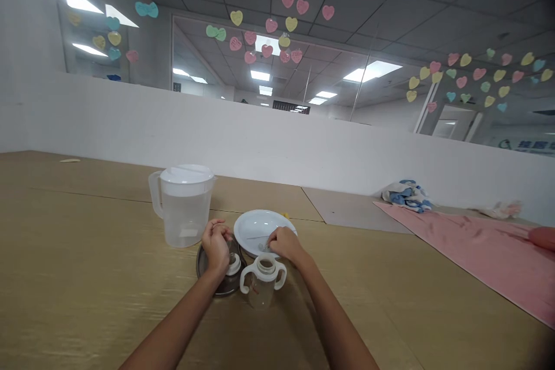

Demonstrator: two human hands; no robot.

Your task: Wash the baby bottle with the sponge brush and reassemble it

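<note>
A clear baby bottle [261, 295] with two white handles stands uncapped between my forearms. Behind it is a white bowl [249, 217], and my right hand [285, 243] reaches over its right side. The fingertips there are pinched on a small clear piece [263, 247] low in the bowl, too small to name. To the left lies a dark round tray [202, 269], with a white-ringed bottle part [234, 265] on it. My left hand [217, 244] is over this tray beside that part, fingers curled in; what they hold, if anything, is hidden.
A lidded translucent pitcher [184, 208] with liquid stands left of the bowl. On the right lie a pink cloth [481, 248] and a crumpled blue-and-white cloth [406, 195]. A low white wall [281, 150] closes off the back of the brown tabletop [108, 254].
</note>
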